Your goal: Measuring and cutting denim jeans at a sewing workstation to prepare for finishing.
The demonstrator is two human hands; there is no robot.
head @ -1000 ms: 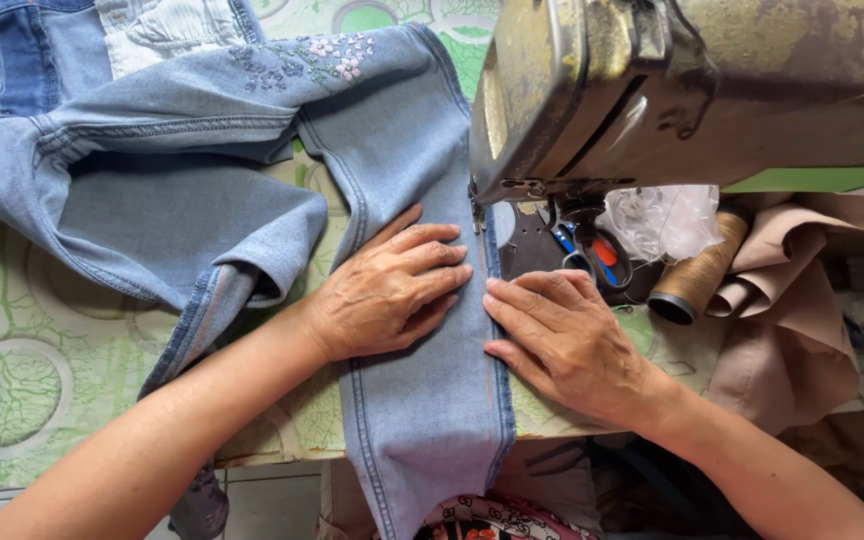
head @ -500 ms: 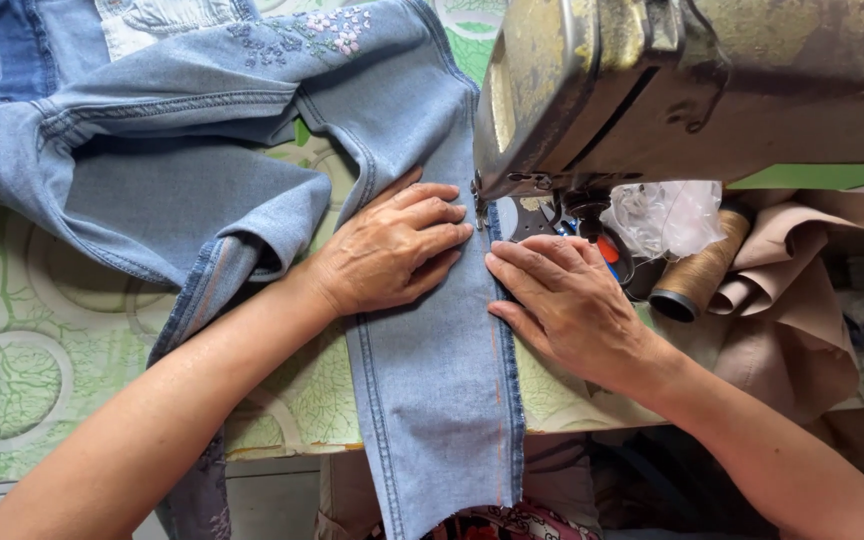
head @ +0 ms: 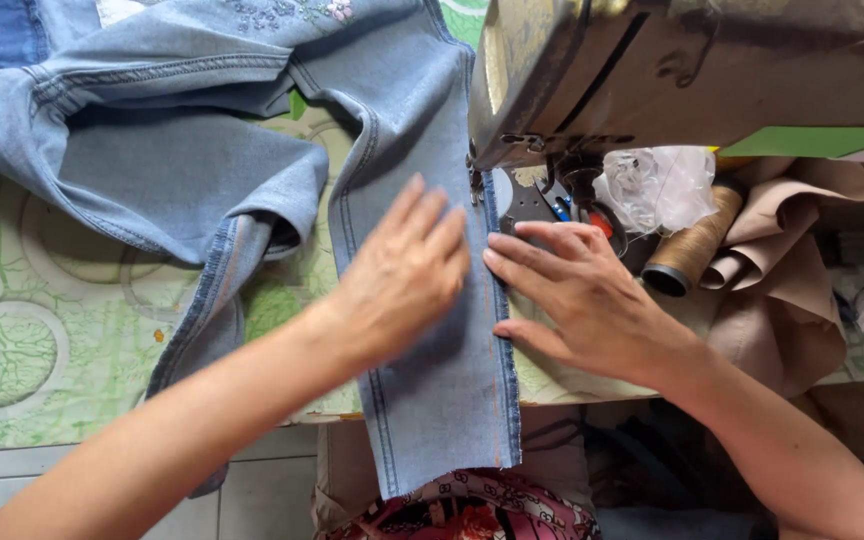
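A pair of light blue jeans [head: 182, 170] lies spread on the table, one leg [head: 432, 390] running toward me under the sewing machine [head: 682, 70]. My left hand [head: 402, 275] lies flat on that leg, fingers together and pointing at the needle area. My right hand [head: 577, 295] presses flat on the leg's right seam edge, fingertips just in front of the presser foot [head: 477, 185]. Neither hand grips anything; both hold the denim down.
A green-and-white patterned cloth [head: 42, 340] covers the table. Right of the machine sit a tan thread cone [head: 687, 250], crumpled clear plastic [head: 657, 185] and beige fabric [head: 792, 290]. Tiled floor [head: 252, 500] shows below the table edge.
Both hands have slid forward with the jeans leg toward the machine's needle. The view has shifted, and more of the leg's hem hangs off the table edge.
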